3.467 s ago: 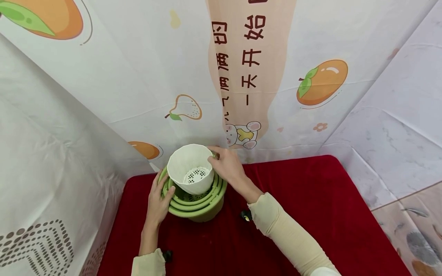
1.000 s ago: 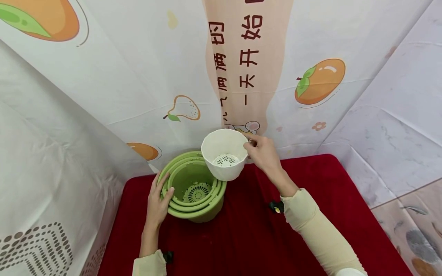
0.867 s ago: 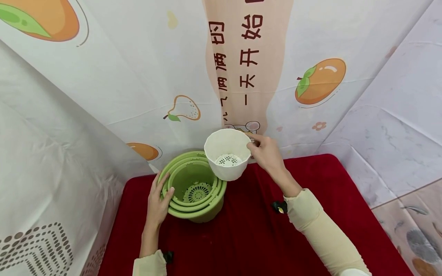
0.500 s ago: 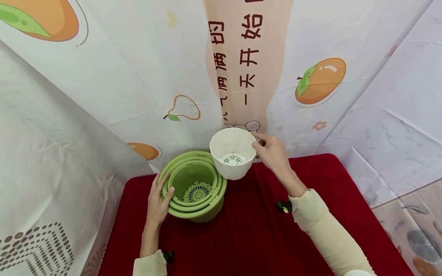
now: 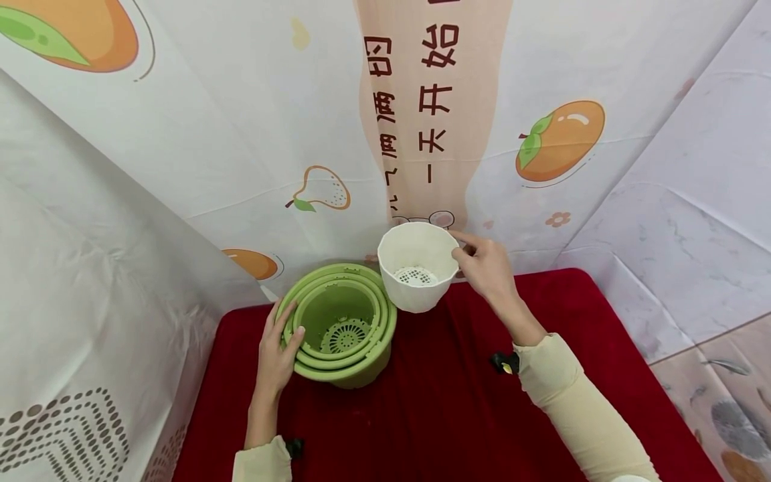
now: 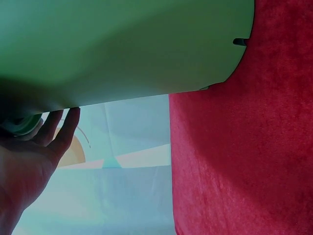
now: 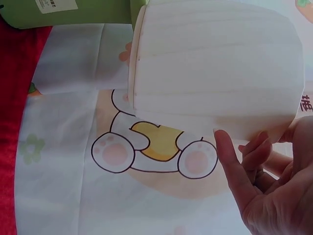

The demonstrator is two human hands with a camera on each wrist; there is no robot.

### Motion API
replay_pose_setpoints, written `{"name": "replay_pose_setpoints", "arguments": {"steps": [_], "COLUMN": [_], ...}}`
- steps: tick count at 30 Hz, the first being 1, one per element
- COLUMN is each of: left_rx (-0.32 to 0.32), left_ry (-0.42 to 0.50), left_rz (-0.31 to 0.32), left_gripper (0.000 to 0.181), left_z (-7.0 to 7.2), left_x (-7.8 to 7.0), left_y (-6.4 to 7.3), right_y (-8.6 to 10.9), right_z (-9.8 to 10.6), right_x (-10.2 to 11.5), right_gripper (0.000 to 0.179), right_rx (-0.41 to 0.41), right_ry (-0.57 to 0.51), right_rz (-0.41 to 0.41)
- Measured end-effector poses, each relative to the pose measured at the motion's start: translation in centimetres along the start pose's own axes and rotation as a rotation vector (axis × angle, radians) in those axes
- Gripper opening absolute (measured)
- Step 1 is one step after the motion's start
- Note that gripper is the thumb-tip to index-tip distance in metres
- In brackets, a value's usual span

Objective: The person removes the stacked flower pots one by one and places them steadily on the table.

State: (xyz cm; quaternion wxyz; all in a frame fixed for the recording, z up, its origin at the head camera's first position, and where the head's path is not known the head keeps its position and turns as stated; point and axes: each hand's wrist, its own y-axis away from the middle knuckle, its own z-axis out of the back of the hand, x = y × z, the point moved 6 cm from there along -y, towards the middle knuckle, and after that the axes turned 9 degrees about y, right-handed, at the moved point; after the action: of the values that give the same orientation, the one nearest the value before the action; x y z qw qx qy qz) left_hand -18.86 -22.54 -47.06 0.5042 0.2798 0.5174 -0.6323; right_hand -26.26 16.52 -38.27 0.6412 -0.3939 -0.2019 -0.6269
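Note:
A white faceted flowerpot (image 5: 418, 298) with a perforated bottom hangs above the table, its mouth tilted toward the head camera. My right hand (image 5: 489, 271) pinches its right rim, the thumb inside and fingers outside. In the right wrist view that hand (image 7: 274, 196) holds the white pot (image 7: 220, 68) by its upper edge. Just left stand several nested green flowerpots (image 5: 358, 375); the innermost has a slotted bottom. My left hand (image 5: 277, 355) grips their left rim, thumb over the edge. The left wrist view shows the hand (image 6: 32, 169) against the green wall (image 6: 122, 49).
A red cloth (image 5: 385, 435) covers the table. Behind it hangs a white curtain (image 5: 265, 134) printed with fruit and lettering, close to the pots. More hanging fabric stands at the left and right sides. A white label (image 7: 56, 5) is on the outer green pot.
The white pot has come up from over the green pots' mouth and moved right in my right hand, baring the innermost green pot. My left hand has stayed on the green rim.

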Motion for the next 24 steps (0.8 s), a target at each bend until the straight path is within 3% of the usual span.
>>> {"name": "replay_pose_setpoints", "arguments": {"steps": [5,15,19,24], "left_rx": [0.013,0.013,0.016,0.008], "left_ry": [-0.002,-0.008,-0.009,-0.015], "left_rz": [0.001,0.013,0.010,-0.001], "left_gripper": [0.048,0.048,0.049,0.051], "left_z": [0.0,0.1,0.0,0.1], "left_x": [-1.9,-2.2,-1.4,1.5], "left_y": [0.1,0.0,0.0,-0.2], "right_y": [0.1,0.3,0.4,0.5], "right_z": [0.5,1.0,1.2,1.3], "right_x": [-0.8,-2.7,-3.6,-5.0], "right_gripper": [0.042,0.041,0.041,0.041], "right_rx": [-0.001,-0.030,-0.036,-0.034], "right_ry": [-0.003,0.063,0.085,0.104], "right_rz": [0.000,0.005,-0.004,-0.020]}}
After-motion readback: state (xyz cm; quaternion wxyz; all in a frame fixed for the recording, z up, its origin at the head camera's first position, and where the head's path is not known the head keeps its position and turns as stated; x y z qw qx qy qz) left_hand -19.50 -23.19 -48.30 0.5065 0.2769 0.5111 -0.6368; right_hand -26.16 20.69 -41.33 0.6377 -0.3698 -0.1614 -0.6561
